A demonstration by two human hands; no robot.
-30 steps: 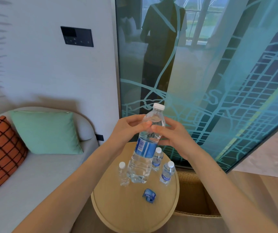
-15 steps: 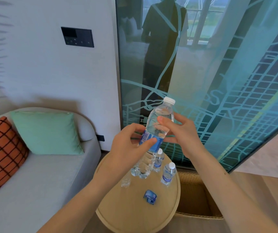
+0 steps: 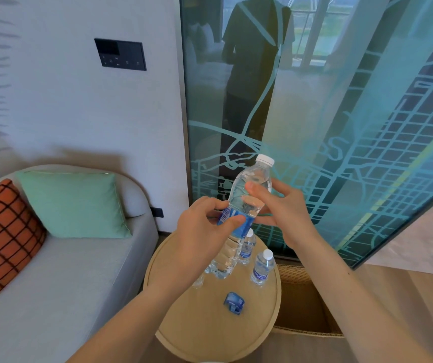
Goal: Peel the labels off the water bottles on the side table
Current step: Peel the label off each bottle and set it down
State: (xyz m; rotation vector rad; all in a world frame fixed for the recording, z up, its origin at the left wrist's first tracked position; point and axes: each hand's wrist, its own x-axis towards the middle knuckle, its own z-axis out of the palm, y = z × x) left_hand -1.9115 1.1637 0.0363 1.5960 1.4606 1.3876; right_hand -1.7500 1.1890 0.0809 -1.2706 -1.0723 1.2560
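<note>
Bottle [image 3: 237, 191] is held in mid-air over the far side of the round worktop [image 3: 210, 326]. It is clear plastic w/ a white cap [image 3: 264, 160]. A blue label [image 3: 246, 224] wraps its middle, w/ a barcode strip at the label's left edge; print too small to read. Long axis is tilted, cap up & to the right, base down-left.

Left hand [image 3: 199, 233] pinches the label band, thumb on the blue, fingers curled over the barcode edge. Right hand [image 3: 286, 213] grips the clear shoulder, thumb in front, fingers behind.

On the worktop stand 2 upright minis: far small bottle [image 3: 247, 248] & near small bottle [image 3: 262, 267], both w/ blue labels, white writing illegible. A crumpled label [image 3: 233, 302], blue, lies nearer the front.
</note>
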